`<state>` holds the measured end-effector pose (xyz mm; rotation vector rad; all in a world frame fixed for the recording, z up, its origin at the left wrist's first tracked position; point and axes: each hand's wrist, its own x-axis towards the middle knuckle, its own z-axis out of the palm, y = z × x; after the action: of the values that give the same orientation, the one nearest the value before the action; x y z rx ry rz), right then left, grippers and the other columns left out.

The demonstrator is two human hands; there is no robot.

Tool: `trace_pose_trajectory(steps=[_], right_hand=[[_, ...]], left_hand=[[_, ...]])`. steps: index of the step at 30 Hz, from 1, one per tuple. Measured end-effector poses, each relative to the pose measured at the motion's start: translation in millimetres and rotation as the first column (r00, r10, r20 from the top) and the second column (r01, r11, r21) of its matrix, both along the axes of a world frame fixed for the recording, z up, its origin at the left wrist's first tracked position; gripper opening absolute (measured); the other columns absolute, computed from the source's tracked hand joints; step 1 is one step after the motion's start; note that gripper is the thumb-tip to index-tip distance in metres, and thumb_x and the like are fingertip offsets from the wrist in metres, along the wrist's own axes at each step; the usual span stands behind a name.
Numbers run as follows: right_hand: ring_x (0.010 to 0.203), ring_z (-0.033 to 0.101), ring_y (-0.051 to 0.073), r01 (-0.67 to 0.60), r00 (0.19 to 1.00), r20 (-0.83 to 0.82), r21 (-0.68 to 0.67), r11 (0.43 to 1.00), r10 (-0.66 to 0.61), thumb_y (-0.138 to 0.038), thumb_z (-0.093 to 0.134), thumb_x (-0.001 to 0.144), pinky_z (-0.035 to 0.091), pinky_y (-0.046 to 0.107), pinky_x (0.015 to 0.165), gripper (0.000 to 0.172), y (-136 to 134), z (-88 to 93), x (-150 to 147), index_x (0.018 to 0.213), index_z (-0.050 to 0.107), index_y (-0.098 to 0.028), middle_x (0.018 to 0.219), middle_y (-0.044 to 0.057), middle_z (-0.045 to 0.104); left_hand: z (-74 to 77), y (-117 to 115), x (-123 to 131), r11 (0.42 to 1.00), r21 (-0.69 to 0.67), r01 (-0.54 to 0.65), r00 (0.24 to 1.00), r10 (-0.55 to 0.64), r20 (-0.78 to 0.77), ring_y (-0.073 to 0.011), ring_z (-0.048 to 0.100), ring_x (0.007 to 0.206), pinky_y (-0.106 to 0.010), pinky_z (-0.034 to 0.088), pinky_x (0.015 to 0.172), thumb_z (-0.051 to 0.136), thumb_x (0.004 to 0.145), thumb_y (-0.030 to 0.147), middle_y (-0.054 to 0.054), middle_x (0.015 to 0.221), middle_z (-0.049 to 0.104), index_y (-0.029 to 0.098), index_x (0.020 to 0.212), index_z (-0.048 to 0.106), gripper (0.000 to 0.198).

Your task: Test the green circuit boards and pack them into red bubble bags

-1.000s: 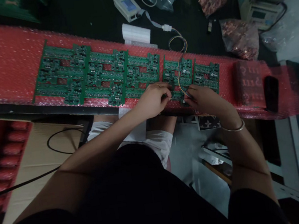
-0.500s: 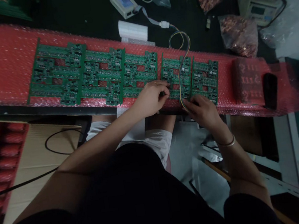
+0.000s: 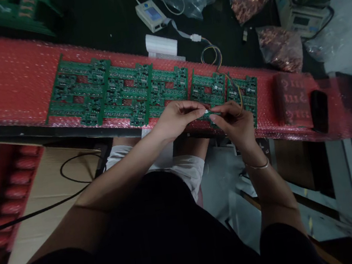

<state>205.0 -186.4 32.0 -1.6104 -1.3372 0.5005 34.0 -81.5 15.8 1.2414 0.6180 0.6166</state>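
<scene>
My left hand is closed, thumb and forefinger pinching a small white piece that looks like a connector. Close against it, my right hand is closed too, its fingertips on the end of a thin multi-coloured wire cable that loops over the knuckles. What exactly sits between the right fingertips is partly hidden. Beneath and beyond both hands lie green circuit board panels, with more panels in a row to the left. The cable runs back to a small white device with a screen.
Red bubble wrap covers the bench front under the boards. A white roll lies behind them. Bags of copper-coloured parts stand at back right. A red-wrapped bundle and a black object lie at the right.
My right hand has lifted the cable end from the boards and moved left to meet my left hand. My left hand has shifted slightly right and now pinches the white piece.
</scene>
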Motion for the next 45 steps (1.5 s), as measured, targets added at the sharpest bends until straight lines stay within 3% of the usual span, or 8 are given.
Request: trace_pose_trajectory(steps=[9,13,15,18,23,36,42,45], right_hand=[[0.075,0.058,0.016,-0.008,0.999,0.044,-0.009,1.0,0.008,-0.038,0.07,0.091,0.05,0.033,0.068,0.016,10.7,4.6,-10.0,0.083,0.069,-0.024,0.081,0.002,0.064],[0.075,0.058,0.017,-0.013,0.991,0.132,-0.037,0.999,0.018,-0.035,0.062,0.094,0.05,0.033,0.069,0.016,20.6,3.5,-1.7,0.084,0.065,-0.024,0.083,0.003,0.064],[0.074,0.058,0.017,0.003,0.977,0.213,-0.056,0.998,0.009,-0.033,0.062,0.094,0.05,0.034,0.07,0.014,30.3,-0.6,6.9,0.083,0.064,-0.024,0.082,0.002,0.064],[0.078,0.059,0.019,-0.012,0.932,0.358,-0.099,0.995,0.047,-0.029,0.06,0.093,0.051,0.036,0.077,0.014,47.8,-9.3,20.1,0.081,0.063,-0.023,0.082,0.004,0.063],[0.088,0.062,0.023,-0.085,0.854,0.491,-0.197,0.977,0.173,-0.028,0.053,0.097,0.053,0.039,0.087,0.016,74.4,-19.0,30.5,0.086,0.064,-0.023,0.091,0.008,0.065],[0.09,0.061,0.028,0.004,0.731,0.661,-0.254,0.967,0.171,-0.026,0.053,0.094,0.051,0.042,0.087,0.015,101.7,-35.8,32.4,0.083,0.063,-0.023,0.087,0.011,0.064],[0.095,0.062,0.029,0.026,0.757,0.639,-0.235,0.972,0.135,-0.028,0.057,0.093,0.052,0.045,0.089,0.012,101.9,-37.4,31.8,0.083,0.062,-0.023,0.089,0.012,0.066],[0.09,0.063,0.027,0.014,0.853,0.51,-0.227,0.974,0.107,-0.036,0.067,0.09,0.054,0.043,0.085,0.014,99.2,-31.2,43.9,0.089,0.064,-0.023,0.088,0.009,0.067]], left_hand=[[-1.9,-0.5,-2.7,1.0,0.008,-0.018,1.0,0.018,0.024,-0.0221,0.075,0.105,-0.037,0.058,0.099,0.08,0.084,0.038,-0.008,0.109,0.081,0.017,0.097,0.081,0.024],[-4.0,1.1,-9.2,0.975,0.218,-0.052,0.997,0.063,-0.045,-0.0205,0.074,0.108,-0.037,0.056,0.103,0.067,0.096,0.034,-0.007,0.113,0.08,0.018,0.107,0.078,0.023],[-7.0,1.1,-13.2,0.887,0.459,-0.06,0.978,0.145,-0.152,-0.0221,0.07,0.118,-0.04,0.053,0.109,0.062,0.099,0.031,-0.009,0.122,0.077,0.019,0.114,0.076,0.024],[-12.8,-0.2,-16.5,0.657,0.748,0.095,0.919,0.23,-0.319,-0.03,0.056,0.14,-0.052,0.042,0.12,0.061,0.098,0.027,-0.013,0.144,0.066,0.017,0.121,0.073,0.027],[-17.9,-2.7,-14.6,0.485,0.801,0.351,0.844,0.206,-0.495,-0.037,0.047,0.149,-0.059,0.038,0.122,0.064,0.097,0.027,-0.021,0.155,0.054,0.01,0.131,0.068,0.038],[-17.1,-1.5,-14.4,0.459,0.805,0.376,0.832,0.215,-0.511,-0.0372,0.048,0.147,-0.058,0.039,0.121,0.065,0.097,0.027,-0.022,0.153,0.056,0.009,0.133,0.067,0.04],[-13.8,-1.4,-13.0,0.454,0.809,0.373,0.829,0.229,-0.51,-0.0376,0.05,0.145,-0.058,0.039,0.119,0.066,0.096,0.028,-0.021,0.15,0.059,0.01,0.13,0.068,0.038],[-9.1,-0.1,-5.9,0.463,0.808,0.364,0.814,0.264,-0.518,-0.0395,0.053,0.141,-0.058,0.041,0.117,0.065,0.097,0.028,-0.023,0.147,0.061,0.008,0.127,0.068,0.036]])
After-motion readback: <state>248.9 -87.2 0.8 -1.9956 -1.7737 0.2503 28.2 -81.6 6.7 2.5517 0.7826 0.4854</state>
